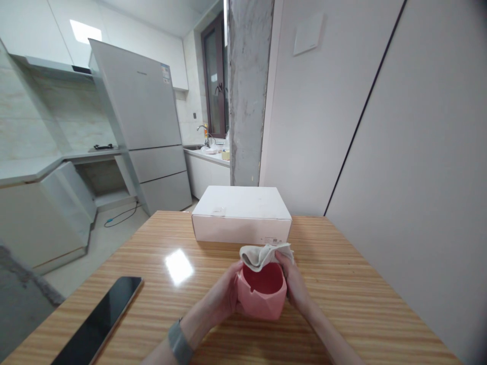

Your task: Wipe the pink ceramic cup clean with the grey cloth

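A pink faceted ashtray [262,301], bowl-shaped with a small notch in its rim, is held up over the wooden table with its opening tilted toward me. My left hand [229,290] is wrapped around its left side. On the right, my right hand [293,279] presses a pale grey cloth [261,256] against the far rim and right side, its thumb on top of the cloth. Part of the cloth drapes over the back edge. The fingers behind the ashtray are hidden.
A white box [241,210] lies at the far side of the wooden table [342,284]. A black phone [101,319] lies at the left edge. Beyond stand a silver fridge [140,101], a concrete pillar edge [249,96] and a white wall panel [380,152] on the right.
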Available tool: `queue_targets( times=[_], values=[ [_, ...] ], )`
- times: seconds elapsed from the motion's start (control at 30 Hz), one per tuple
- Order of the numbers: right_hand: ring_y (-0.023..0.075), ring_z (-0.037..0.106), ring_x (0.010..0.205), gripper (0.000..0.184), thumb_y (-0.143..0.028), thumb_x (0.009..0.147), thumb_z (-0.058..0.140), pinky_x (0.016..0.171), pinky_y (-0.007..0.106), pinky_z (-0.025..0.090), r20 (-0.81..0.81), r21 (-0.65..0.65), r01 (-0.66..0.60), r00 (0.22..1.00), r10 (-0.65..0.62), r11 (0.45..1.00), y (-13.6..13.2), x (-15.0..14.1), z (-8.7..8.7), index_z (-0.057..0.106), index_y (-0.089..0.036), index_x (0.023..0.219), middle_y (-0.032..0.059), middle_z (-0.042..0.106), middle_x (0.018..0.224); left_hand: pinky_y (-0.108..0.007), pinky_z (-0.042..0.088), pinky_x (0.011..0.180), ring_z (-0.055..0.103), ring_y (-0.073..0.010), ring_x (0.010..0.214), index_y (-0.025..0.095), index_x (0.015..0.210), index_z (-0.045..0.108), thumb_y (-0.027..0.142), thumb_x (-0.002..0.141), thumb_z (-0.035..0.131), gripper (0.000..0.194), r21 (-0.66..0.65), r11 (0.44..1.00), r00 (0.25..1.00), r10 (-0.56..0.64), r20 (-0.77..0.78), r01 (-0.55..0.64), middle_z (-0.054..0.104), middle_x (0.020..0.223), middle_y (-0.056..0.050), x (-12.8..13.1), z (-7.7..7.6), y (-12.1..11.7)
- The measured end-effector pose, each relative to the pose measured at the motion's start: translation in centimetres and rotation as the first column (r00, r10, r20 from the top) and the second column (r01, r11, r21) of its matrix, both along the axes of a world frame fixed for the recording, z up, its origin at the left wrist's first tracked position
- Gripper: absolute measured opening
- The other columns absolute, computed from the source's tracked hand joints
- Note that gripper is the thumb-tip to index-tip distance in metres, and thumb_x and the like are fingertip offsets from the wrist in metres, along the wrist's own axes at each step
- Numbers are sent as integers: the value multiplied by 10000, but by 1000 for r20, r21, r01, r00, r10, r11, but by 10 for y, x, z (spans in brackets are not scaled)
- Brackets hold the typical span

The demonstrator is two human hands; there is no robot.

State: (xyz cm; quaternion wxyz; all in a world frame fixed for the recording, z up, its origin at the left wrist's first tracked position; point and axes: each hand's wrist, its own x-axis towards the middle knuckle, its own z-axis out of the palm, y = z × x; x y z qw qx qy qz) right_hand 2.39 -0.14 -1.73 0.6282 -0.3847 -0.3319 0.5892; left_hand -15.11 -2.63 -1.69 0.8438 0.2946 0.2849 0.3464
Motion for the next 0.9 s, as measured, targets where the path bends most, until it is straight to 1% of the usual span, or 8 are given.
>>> queue_targets(
  times=[0.13,0.33,0.43,0.53,0.6,0.7,0.8,0.9],
  values=[
    [324,671,964,368,-505,649,739,970,475,437,6,9,-33,999,33,999,0,0,-2,741,-210,870,58,767,919,-251,538,652,695,-184,745,108,1079,655,500,866,521,466,-17,996,996,92,-16,-92,745,941,-109,4,-3,1],
    [296,591,1119,332,-523,686,721,1070,420,346,67,153,116,990,-128,981,-6,-11,-7,738,-265,894,22,744,1030,-289,564,708,660,-254,1030,200,1268,544,427,847,581,479,55,965,965,254,65,-258,675,1194,-91,9,8,-2],
    [279,580,1130,292,-502,757,663,1072,397,344,134,280,211,957,-256,937,-14,-19,-3,742,-277,926,19,737,1042,-363,546,831,622,-304,1099,137,1232,569,404,820,633,495,100,956,956,261,135,-275,653,1217,-148,11,5,-5],
    [288,601,1086,294,-503,769,648,1025,400,395,144,296,233,948,-285,926,-15,-16,-1,747,-264,910,30,745,1006,-370,535,843,627,-298,1087,133,1205,580,359,812,659,461,125,968,969,198,150,-217,654,1210,-153,10,0,-5],
    [289,618,1052,310,-520,747,663,1007,404,411,97,205,210,968,-233,956,-11,-10,-2,740,-262,900,22,750,991,-349,545,807,642,-280,1061,130,1196,588,371,841,616,431,115,986,985,105,136,-121,663,1195,-149,7,-1,-4],
    [296,650,999,327,-528,701,696,978,426,435,17,48,89,996,-89,995,-1,0,-5,730,-245,863,21,764,923,-313,563,714,689,-248,936,110,1166,614,482,882,511,479,41,999,995,-9,95,5,704,1104,-150,1,1,-2],
    [328,686,894,345,-523,668,718,882,470,493,9,-17,-23,1000,23,1000,4,3,-5,734,-205,801,60,768,816,-250,558,630,704,-182,772,105,1127,639,450,892,511,436,-23,1000,999,-5,48,6,738,1008,-119,0,1,-1],
    [337,693,870,375,-544,672,707,848,481,510,6,-35,-76,997,76,997,5,2,-3,740,-194,803,78,767,796,-245,563,620,697,-164,723,91,1096,652,407,890,540,393,-25,999,998,45,43,-44,746,976,-109,2,-1,0]
  ],
)
